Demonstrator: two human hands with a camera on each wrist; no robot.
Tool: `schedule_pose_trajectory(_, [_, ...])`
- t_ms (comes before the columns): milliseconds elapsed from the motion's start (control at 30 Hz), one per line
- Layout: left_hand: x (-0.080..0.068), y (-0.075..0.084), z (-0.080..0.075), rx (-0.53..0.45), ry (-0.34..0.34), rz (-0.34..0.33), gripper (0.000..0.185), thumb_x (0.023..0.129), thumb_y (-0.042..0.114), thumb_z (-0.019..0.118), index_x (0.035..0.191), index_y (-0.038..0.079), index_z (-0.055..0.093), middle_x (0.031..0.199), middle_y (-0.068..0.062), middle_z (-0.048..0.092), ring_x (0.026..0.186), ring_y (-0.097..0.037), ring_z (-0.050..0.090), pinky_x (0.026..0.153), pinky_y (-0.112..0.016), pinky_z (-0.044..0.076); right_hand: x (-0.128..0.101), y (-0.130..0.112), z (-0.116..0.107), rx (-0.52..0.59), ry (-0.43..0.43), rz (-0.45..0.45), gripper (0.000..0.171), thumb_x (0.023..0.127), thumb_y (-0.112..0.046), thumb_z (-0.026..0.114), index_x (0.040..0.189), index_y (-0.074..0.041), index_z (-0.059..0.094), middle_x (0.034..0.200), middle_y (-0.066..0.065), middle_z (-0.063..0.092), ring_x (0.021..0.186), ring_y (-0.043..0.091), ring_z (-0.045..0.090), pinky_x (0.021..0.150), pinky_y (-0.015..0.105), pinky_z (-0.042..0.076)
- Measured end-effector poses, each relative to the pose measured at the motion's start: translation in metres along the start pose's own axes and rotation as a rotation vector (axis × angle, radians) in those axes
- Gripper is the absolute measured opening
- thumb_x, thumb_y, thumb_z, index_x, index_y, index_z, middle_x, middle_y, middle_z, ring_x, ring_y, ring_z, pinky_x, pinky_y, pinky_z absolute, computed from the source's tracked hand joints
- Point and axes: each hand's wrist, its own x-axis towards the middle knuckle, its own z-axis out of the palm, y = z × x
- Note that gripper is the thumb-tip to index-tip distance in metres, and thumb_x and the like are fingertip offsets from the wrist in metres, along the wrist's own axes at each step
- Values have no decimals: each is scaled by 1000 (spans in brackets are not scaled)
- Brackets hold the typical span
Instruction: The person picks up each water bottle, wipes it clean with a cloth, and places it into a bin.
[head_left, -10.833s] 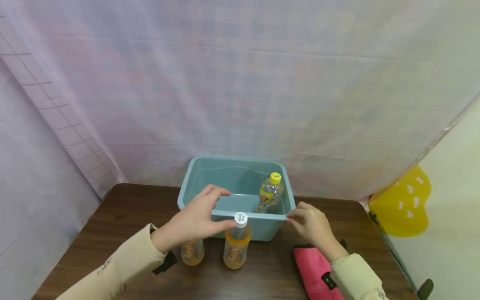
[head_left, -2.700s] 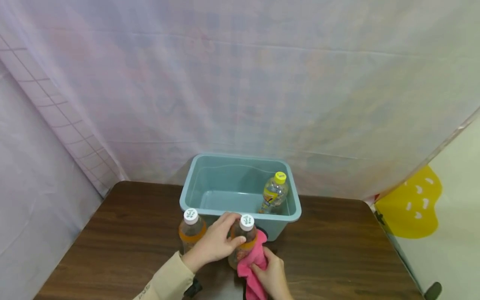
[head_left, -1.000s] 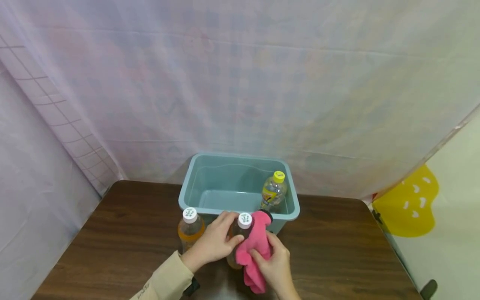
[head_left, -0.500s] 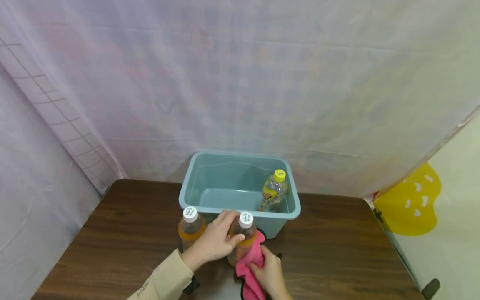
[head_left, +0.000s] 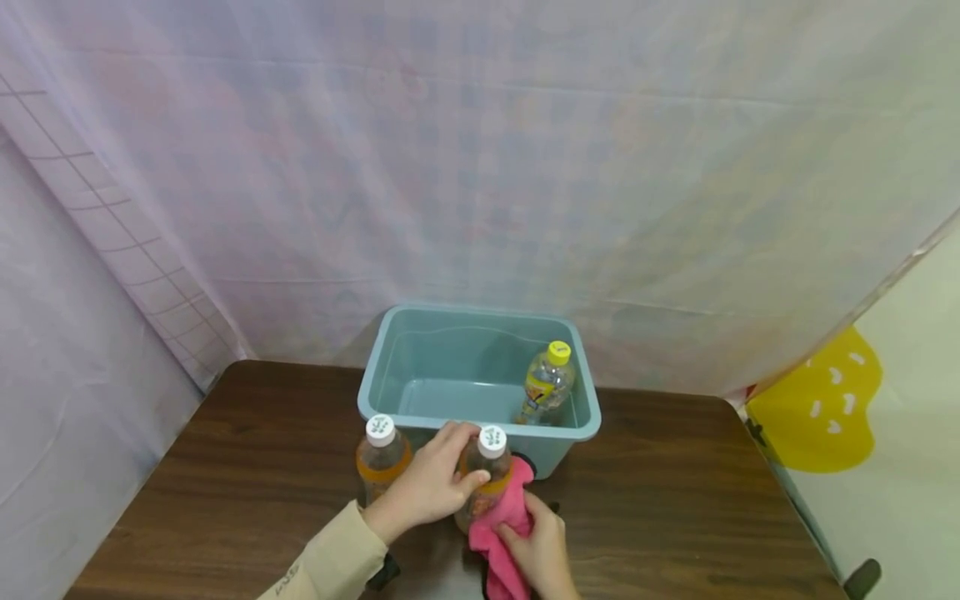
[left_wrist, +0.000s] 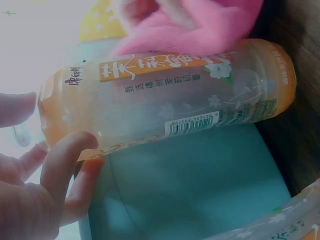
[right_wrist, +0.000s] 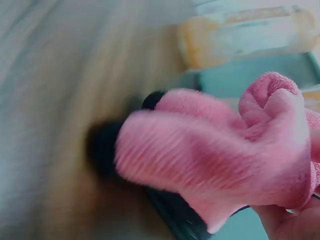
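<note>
- Orange drink bottle [head_left: 486, 479] with white cap stood upright on the tabletop [head_left: 247, 467], just in front of the teal bin's near wall.
- Left hand [head_left: 429, 487] gripped that bottle around its upper body, fingers curled round it; left wrist view showed fingertips [left_wrist: 75, 160] on the bottle's shoulder, label [left_wrist: 165, 75] facing the camera.
- Right hand [head_left: 536, 552] clutched a pink cloth [head_left: 501, 521], bunched and pressed against the bottle's right side; in the right wrist view the cloth [right_wrist: 215, 155] filled most of the frame, blurred.
- Something black showed at the cloth's edge [right_wrist: 152, 100]; could not tell what it was.
- Second orange drink bottle [head_left: 381, 454], also white-capped, stood upright just left of the held one, apart from both hands.
- Teal bin [head_left: 390, 367] sat at the tabletop's far side, against the pale curtain [head_left: 480, 167].
- Clear bottle with yellow cap [head_left: 547, 383] leaned inside the bin, at its right end.
- Beige sleeve [head_left: 322, 567] covered the left forearm.
- Yellow shape with white marks [head_left: 821, 417] showed off to the right, beyond the tabletop.
</note>
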Motion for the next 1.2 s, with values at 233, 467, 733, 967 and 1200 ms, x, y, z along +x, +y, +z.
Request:
schedule_pose_trajectory(233, [0,0,0,14,2,-1,41,85,23,64,117,5,47,102,-9,50,65,-8,45,60,-23,42,14,-33,-17,38,109,-46,38,52,6,78,87,-5,66,75,1,65,63,2,54,55,18,46])
schedule_pose_trajectory(467, [-1,-1,1,-2,-10,-18,41,83,18,64,118,5,46,99,-6,48,61,-5,42,55,-19,40,29,-56,-32,39,151,-187,43,52,7,79,91,-6,67,85,2,66,70,8,58,63,16,46])
schedule_pose_trajectory(733, [-1,-2,-2,-21,-50,-44,42,83,12,62,120,6,45,102,-6,47,61,-6,42,54,-19,40,40,-69,-39,-4,105,-180,41,55,2,81,93,-6,68,89,3,66,75,11,60,65,22,50])
schedule_pose_trajectory(967, [-1,-2,0,-13,-16,-23,42,82,14,63,120,5,46,99,-6,47,59,-4,41,53,-18,40,37,-64,-37,-6,76,-103,44,56,1,81,96,-6,65,91,4,66,76,12,60,65,27,50])
schedule_pose_trajectory(1200, [-1,-5,3,17,15,18,43,84,23,63,119,3,47,98,-7,49,59,-3,42,54,-18,40,26,-54,-31,30,75,5,46,55,2,80,97,-2,65,84,5,67,70,8,57,61,26,49])
